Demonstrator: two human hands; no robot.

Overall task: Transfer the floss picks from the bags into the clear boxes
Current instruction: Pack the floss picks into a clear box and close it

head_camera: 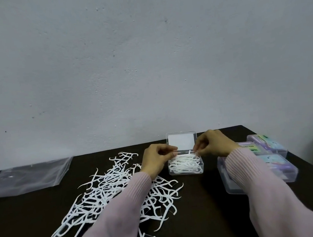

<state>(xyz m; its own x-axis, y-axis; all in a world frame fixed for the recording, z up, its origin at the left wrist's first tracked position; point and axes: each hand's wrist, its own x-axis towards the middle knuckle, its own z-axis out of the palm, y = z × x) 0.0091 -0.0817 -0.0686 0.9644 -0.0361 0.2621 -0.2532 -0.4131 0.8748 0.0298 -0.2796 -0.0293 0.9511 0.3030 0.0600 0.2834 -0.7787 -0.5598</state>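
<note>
A small clear box (185, 170) stands open on the dark table, its lid (181, 141) upright behind it and white floss picks lying inside. Both hands hover over its rim. My left hand (155, 159) has curled fingers that pinch floss picks at the box's left edge. On the right edge, my right hand (212, 143) pinches a white pick between thumb and fingertips. A big loose heap of white floss picks (109, 189) spreads over the table to the left, partly under my left sleeve. An empty clear plastic bag (26, 176) lies flat at the far left.
Several closed clear boxes with purple and blue labels (269, 151) sit at the right, partly behind my right sleeve. The table's right edge (308, 159) runs diagonally beside them. A grey wall rises directly behind the table.
</note>
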